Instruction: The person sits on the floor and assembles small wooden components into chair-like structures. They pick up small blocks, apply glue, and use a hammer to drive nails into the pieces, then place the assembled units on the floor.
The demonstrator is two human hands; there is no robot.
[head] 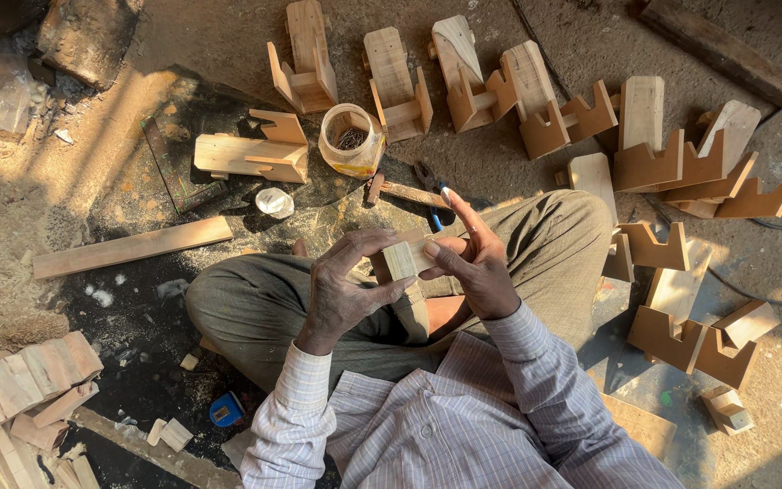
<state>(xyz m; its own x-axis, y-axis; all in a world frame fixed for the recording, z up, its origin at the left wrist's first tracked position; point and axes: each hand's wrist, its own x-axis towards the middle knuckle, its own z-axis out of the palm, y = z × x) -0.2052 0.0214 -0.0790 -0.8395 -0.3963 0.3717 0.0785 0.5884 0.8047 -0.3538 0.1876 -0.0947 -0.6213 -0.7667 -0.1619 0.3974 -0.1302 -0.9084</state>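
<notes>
Nearest the camera, a person in a striped shirt sits cross-legged on the floor (500,163), and both hands meet over the lap around a small wooden block (402,260). The left hand (346,290) curls round the block from below and the side, thumb and fingers closed on it; the right hand (472,267) pinches its other face with thumb and forefinger while the remaining fingers stand spread and free. The block sits upright between the two hands, above the knees, and a longer piece of wood seems to hang under it, though the palm hides where one ends and the other begins. As a judgement, the step in hand is checking or lining up this block before it is joined to another part; a next move would call for a steady grip and true faces. Just beyond the knees lie pliers with blue handles (434,195) and a hammer (405,192), then a clear jar of nails (350,140) and a crumpled bit of white plastic (274,201). To the left, a flat plank (133,246) rests on sawdust, with stacked offcuts (20,385) lower left. Farthest off, finished notched wooden stands (536,100) lie in a row across the top and down the right side.
</notes>
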